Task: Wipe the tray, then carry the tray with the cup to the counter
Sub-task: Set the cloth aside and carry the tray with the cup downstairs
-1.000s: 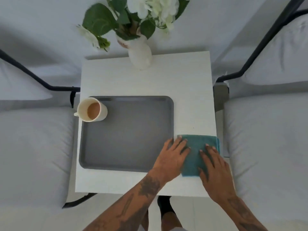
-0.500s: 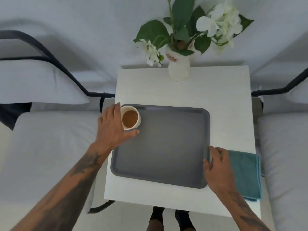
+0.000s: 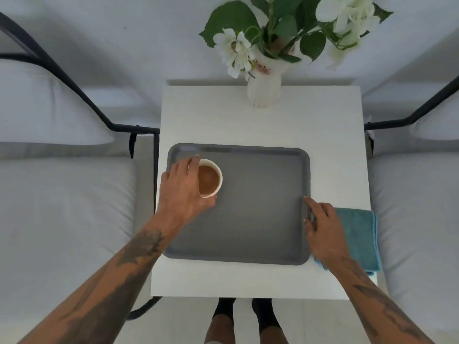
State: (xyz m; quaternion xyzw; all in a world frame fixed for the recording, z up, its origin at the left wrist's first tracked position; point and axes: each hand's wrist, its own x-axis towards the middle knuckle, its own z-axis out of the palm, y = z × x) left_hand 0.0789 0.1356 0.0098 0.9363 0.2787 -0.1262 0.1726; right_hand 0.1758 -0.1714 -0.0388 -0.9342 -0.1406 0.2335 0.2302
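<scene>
A grey rectangular tray (image 3: 258, 214) lies on a small white table (image 3: 323, 125). A white cup (image 3: 210, 178) of brown drink stands on the tray's left part. My left hand (image 3: 182, 189) is wrapped around the cup's left side. My right hand (image 3: 321, 227) grips the tray's right rim, thumb on top. A folded teal cloth (image 3: 360, 237) lies on the table just right of the tray, partly under my right wrist.
A white vase (image 3: 264, 90) with white flowers and green leaves stands at the table's far edge. Beds with white bedding and black metal frames (image 3: 139, 127) flank the table on both sides. My feet (image 3: 244, 319) are just in front of the table.
Both hands left the teal cloth. My left hand took the cup and moved it from the tray's left edge onto the tray. My right hand took hold of the tray's right rim.
</scene>
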